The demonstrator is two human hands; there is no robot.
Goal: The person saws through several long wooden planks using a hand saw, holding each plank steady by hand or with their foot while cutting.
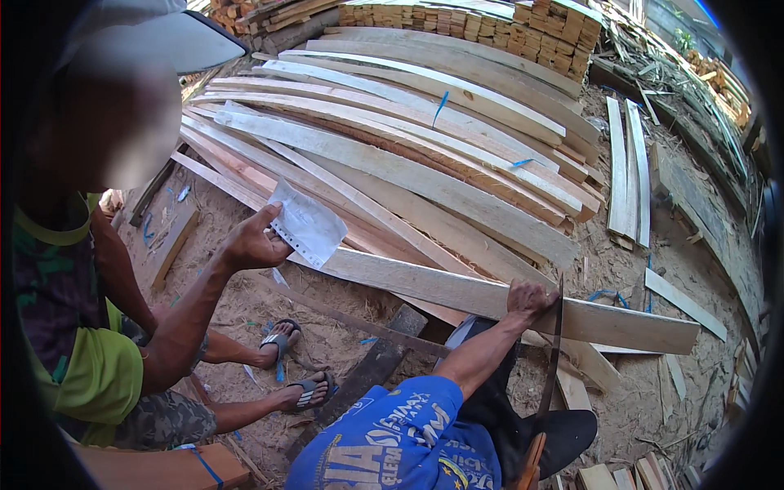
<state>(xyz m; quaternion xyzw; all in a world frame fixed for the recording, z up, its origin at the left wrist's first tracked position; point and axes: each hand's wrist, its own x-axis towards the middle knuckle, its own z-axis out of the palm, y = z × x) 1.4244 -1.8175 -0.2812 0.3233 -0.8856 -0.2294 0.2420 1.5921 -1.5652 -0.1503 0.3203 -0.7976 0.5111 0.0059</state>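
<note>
A long pale plank (645, 325) runs across in front of me, on edge. My left hand (529, 299) is closed over its upper edge, and the arm comes out of a blue printed sleeve (408, 441). Just right of that hand a handsaw blade (552, 359) stands against the plank, its tip above the edge. The saw's brown wooden handle (532, 459) reaches the lower edge of the picture. Out of sight is my right hand. On the left another person in a cap (163, 37) holds a creased white paper (309, 224) near the plank's far-left end.
A wide pile of long boards (392, 155) fills the ground ahead. Stacked timber (547, 37) stands behind it. Two narrow boards (627, 171) lie at the right, with offcuts (684, 300) near the plank's end. The other person's sandalled foot (309, 392) rests on sandy ground.
</note>
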